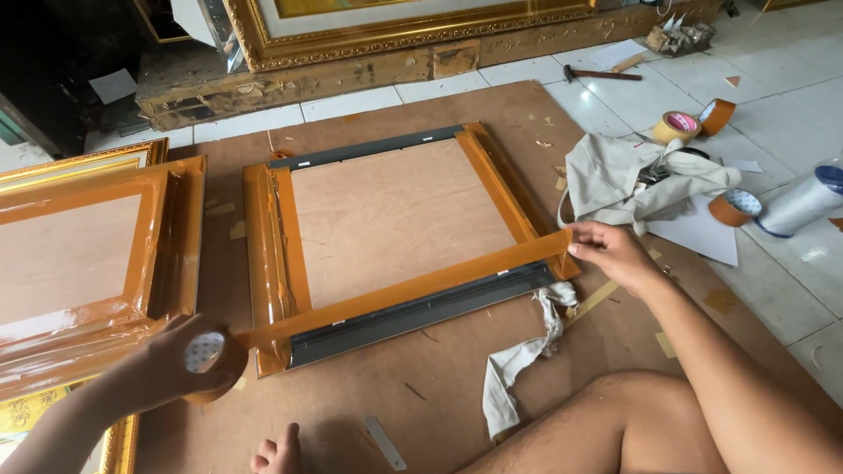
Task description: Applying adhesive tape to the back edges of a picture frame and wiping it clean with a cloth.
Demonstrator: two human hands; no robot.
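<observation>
The left hand (pixel 189 355), at the lower left, is wrapping its fingers (pixel 167 338) around a tape roll (pixel 211 362). The right hand (pixel 615 253), at the middle right, is pinching the end of the brown tape strip (pixel 404 290) with fingers pressed together. The strip is stretching across the bottom edge of the picture frame (pixel 386 219) (it is lying face down on a brown board (pixel 439 386)). A white rag (pixel 518 360) is lying just below the frame. A beige bag (pixel 632 180) and more tape rolls (pixel 678 125) are sitting at the upper right.

Left hand (pixel 189 355) grips a tape roll (pixel 209 362); right hand (pixel 615 250) stretches brown tape (pixel 404 290) across a frame (pixel 395 237) on the floor (pixel 790 79).
</observation>
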